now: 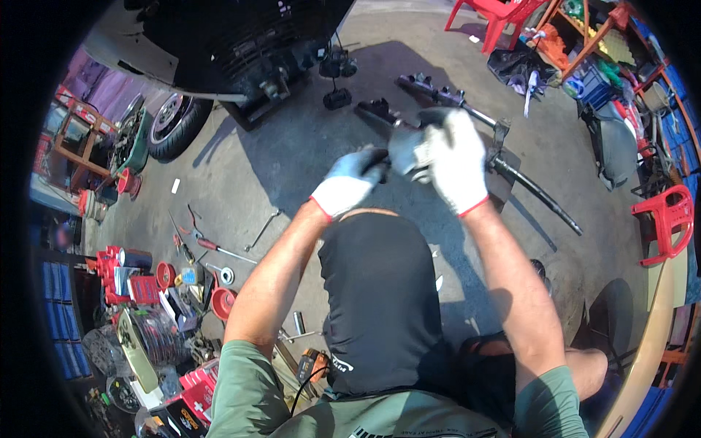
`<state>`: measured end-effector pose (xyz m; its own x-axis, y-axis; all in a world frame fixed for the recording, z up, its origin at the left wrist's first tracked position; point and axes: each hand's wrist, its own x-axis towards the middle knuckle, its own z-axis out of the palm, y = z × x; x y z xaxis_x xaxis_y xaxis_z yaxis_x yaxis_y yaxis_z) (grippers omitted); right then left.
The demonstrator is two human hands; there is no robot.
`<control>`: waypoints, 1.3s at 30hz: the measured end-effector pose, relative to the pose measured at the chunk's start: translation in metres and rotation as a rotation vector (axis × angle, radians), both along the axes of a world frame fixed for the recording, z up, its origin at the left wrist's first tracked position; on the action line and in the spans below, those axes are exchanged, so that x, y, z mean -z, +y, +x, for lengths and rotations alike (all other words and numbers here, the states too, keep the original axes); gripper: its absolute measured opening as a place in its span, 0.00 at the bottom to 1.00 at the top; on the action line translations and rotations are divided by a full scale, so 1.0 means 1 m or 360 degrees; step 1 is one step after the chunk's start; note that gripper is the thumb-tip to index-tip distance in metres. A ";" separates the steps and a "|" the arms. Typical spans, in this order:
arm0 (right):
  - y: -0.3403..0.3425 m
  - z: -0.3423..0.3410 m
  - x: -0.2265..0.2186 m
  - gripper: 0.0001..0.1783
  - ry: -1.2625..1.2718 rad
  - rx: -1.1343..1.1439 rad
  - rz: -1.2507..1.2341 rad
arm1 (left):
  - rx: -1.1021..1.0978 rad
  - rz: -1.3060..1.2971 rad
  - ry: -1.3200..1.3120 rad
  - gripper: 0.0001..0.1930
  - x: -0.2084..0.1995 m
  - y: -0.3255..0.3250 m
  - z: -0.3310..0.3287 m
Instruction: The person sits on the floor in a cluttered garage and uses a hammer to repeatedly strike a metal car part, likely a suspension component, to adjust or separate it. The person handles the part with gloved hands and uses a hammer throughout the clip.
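green shirt (409, 422) closest, gloved right hand (458, 164) curled round some blurry grey metal part (403, 152), gloved left hand (349, 182) just left of it, too blurred to tell its grip, black rod (539, 194) right, red-handled screwdriver (208, 244) left, wheel (178, 128) far left

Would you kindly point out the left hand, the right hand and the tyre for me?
Left hand (349, 182): head view, on its gloved back.
Right hand (457, 160): head view, on its gloved back.
Tyre (187, 131): head view, on its black rubber.
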<state>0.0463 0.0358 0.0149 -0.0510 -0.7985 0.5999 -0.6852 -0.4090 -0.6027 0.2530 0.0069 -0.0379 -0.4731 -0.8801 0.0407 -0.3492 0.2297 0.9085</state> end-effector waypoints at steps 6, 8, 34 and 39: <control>-0.001 -0.007 0.037 0.15 0.0183 0.0249 -0.0067 | 0.0268 -0.0520 -0.0405 0.12 -0.038 -0.004 -0.052; -0.011 -0.024 0.055 0.18 -0.0488 -0.0080 0.0110 | 0.0297 -0.0460 -0.0238 0.12 -0.027 -0.008 -0.058; 0.024 -0.072 0.169 0.18 -0.0905 -0.0048 0.1297 | 0.0013 -0.0364 0.0056 0.17 -0.016 -0.002 -0.037; 0.127 -0.116 0.238 0.25 -0.0902 0.0103 0.2074 | -0.0149 -0.0049 0.0115 0.19 0.012 -0.001 -0.026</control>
